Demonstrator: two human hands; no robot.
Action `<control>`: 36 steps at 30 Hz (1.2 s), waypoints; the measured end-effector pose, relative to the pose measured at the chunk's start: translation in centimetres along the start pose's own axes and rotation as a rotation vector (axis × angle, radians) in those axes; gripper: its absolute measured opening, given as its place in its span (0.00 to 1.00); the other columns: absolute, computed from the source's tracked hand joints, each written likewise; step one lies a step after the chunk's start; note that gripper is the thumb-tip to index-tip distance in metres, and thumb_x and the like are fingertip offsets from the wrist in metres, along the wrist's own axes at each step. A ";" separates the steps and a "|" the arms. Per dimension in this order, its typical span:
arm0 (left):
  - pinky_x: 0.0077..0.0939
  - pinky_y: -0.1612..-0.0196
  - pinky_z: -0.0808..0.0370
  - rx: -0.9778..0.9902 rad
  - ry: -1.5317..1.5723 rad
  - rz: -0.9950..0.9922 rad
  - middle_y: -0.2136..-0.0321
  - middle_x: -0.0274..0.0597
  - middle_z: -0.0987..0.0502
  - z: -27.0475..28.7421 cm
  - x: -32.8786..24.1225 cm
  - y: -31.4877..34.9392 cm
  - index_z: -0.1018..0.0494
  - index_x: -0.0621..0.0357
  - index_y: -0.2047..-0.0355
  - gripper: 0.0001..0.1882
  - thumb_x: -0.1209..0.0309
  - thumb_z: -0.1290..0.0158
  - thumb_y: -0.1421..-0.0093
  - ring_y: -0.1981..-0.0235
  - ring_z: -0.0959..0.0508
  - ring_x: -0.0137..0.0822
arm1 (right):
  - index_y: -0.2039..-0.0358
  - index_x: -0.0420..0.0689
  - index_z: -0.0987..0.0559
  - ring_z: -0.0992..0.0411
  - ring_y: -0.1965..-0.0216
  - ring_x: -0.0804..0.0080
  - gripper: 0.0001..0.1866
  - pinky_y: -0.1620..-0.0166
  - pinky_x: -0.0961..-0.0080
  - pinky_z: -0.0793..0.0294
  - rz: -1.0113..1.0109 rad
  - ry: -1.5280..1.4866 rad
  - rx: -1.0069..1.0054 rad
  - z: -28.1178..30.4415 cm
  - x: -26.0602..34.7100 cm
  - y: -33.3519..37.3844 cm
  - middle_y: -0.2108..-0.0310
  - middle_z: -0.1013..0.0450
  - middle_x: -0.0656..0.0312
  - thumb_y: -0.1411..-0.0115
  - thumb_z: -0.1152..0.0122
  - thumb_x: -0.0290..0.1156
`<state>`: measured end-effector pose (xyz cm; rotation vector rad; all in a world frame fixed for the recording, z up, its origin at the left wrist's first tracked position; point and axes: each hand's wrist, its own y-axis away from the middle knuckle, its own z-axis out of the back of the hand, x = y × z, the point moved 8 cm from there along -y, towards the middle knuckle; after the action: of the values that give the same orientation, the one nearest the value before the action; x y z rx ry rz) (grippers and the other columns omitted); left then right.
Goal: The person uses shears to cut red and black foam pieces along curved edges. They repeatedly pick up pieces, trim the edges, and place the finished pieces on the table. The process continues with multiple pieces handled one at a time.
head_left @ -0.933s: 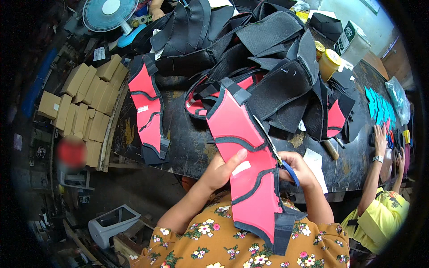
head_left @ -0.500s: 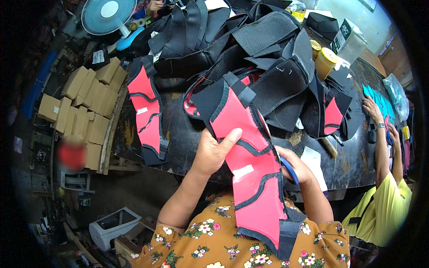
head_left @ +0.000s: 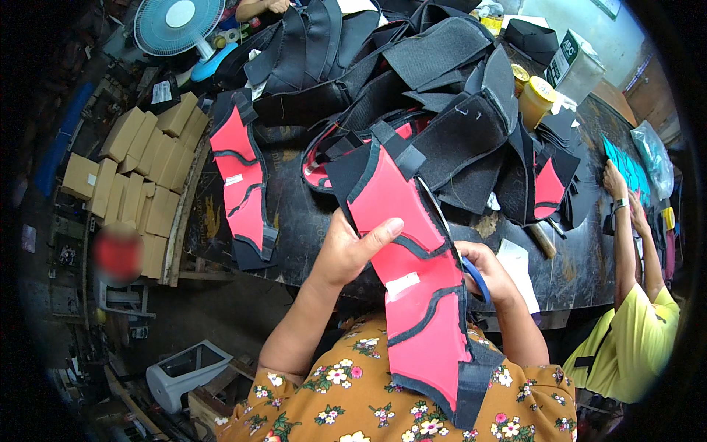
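Note:
A long pink-and-black padded fabric piece [head_left: 423, 324] with dark binding and a small white label slants across in front of my body. My left hand [head_left: 350, 250] grips its left edge, thumb flat on the pink face and fingers hidden beneath. At the right edge, my right hand [head_left: 486, 271] is closed around scissors with blue handles [head_left: 477, 280]. Their blades lie along the piece's edge, mostly hidden behind it. Another pink-and-black piece [head_left: 243, 195] lies on the table to the left.
Black padded pieces [head_left: 464, 140] heap over the dark table [head_left: 294, 221]. A yellow jar [head_left: 537, 99], a tin [head_left: 574, 66] and a wooden-handled tool [head_left: 543, 241] are to the right. Brown boxes [head_left: 151, 169] and a fan [head_left: 179, 26] stand left. A co-worker in yellow [head_left: 626, 339] handles teal pieces at far right.
The upper end of the held piece has shifted slightly left, and the scissors at its right edge show a little more. The co-worker's hands at the right have moved lower over the teal pieces.

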<state>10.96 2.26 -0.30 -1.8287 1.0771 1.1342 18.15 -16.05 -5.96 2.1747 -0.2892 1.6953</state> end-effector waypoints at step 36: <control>0.24 0.53 0.23 -0.023 -0.201 -0.067 0.58 0.40 0.20 0.5 -0.6 -0.4 0.27 0.66 0.53 0.15 0.73 0.41 0.38 0.59 0.21 0.28 | 0.69 0.39 0.27 0.38 0.67 0.84 0.06 0.63 0.81 0.34 0.034 0.211 0.006 1.1 0.1 -0.1 0.71 0.33 0.71 0.45 0.37 0.23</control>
<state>10.99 3.05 0.12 -1.7137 0.8848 1.2644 19.18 -16.38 -6.11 1.9834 -0.2655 1.9275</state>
